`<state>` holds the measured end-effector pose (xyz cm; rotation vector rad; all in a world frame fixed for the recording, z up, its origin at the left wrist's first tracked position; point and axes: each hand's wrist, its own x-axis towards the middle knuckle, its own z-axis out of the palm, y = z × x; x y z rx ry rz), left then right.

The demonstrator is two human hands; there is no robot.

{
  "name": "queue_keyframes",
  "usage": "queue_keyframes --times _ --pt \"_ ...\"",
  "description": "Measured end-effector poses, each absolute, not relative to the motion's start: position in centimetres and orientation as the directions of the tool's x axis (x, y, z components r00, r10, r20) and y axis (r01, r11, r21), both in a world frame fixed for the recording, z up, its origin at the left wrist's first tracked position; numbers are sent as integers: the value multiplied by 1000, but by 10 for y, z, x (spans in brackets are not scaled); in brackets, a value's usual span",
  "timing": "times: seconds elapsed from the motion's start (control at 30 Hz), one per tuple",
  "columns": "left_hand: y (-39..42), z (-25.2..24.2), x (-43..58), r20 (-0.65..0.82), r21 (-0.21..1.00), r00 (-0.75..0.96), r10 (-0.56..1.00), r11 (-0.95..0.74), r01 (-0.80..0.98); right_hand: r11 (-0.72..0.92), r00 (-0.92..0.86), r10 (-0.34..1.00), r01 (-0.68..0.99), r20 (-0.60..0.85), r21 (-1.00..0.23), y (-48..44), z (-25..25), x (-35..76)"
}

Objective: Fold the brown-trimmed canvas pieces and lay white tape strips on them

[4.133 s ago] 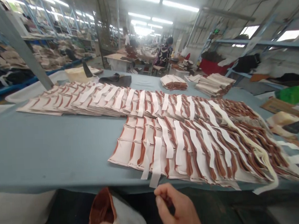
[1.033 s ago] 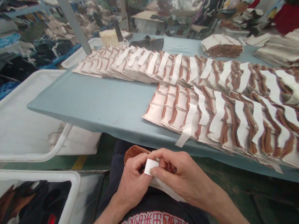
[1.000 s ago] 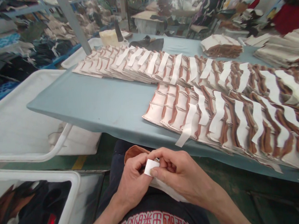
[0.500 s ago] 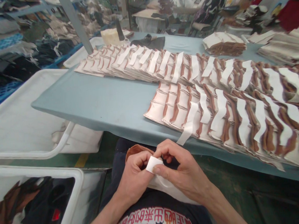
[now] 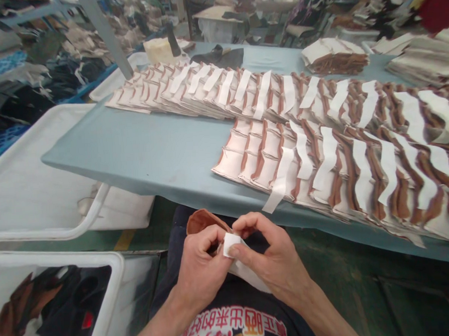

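Observation:
Over my lap, my left hand (image 5: 203, 255) is closed on a brown fabric piece (image 5: 201, 220) whose curved end stands out above the fingers. My right hand (image 5: 271, 247) pinches a small white strip (image 5: 231, 244) between thumb and fingers, right against the left fingertips. Pale cloth (image 5: 253, 277) hangs below the right hand, apparently part of the same piece. The palms and fingers hide most of the held work. On the table ahead lie overlapping brown-and-cream pieces (image 5: 242, 149) in rows, with white strips (image 5: 280, 182) laid across many of them.
The blue-grey table (image 5: 133, 147) spans the front. At left stand a white bin (image 5: 29, 168) and another white bin (image 5: 117, 274) with dark and brown cloth inside. Cream stacks (image 5: 333, 57) and a grey post (image 5: 106, 36) are farther back.
The brown piece's curved end shows more above my left hand. The white strip has turned slightly and less of it shows between the fingers. The view has shifted a little.

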<state>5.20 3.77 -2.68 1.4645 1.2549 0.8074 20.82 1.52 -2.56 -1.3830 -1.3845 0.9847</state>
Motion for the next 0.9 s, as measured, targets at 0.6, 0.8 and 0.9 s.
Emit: queue_keyframes --times 0.6,0.8,0.9 --pt "43 -32 46 256 772 279 926 -369 518 -76 -118 990 58 -82 -995 12 -29 218" --pt "46 -34 47 237 771 300 924 -367 520 -297 -121 943 122 -311 -947 5 -30 220" --pt "48 -35 47 69 876 276 959 -191 444 -335 -183 928 -27 -324 -942 0 -30 214"
